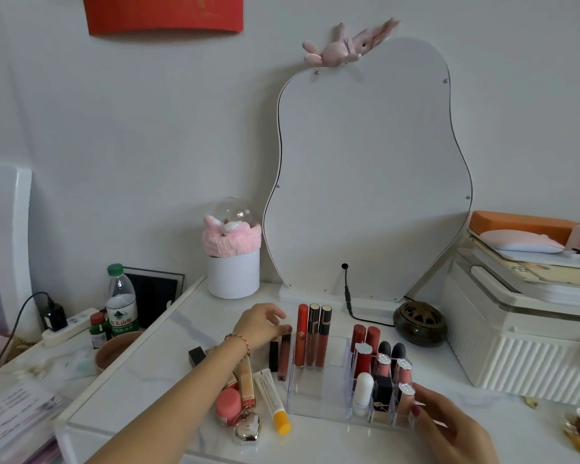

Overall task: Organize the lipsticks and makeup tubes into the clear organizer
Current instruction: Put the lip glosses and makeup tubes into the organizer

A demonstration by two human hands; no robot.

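Head view, mirror (369, 169) along the table's (168, 373) back edge, your left hand (260, 324) pinching two gloss tubes (281, 354) beside the organizer (315, 396), your right hand (449, 426) gripping its front right corner.

The right hand (449, 426) was cut off at the picture's bottom edge, wrist out of view. The left forearm hid part of the boxed tubes (246, 380) near the worktop's front edge. The left hand's (258, 324) fingers covered the tops of two dark tubes (279, 358). Print on the white tube (271, 395) was too small to read. Papers (17, 416) at the lower left were blurred.
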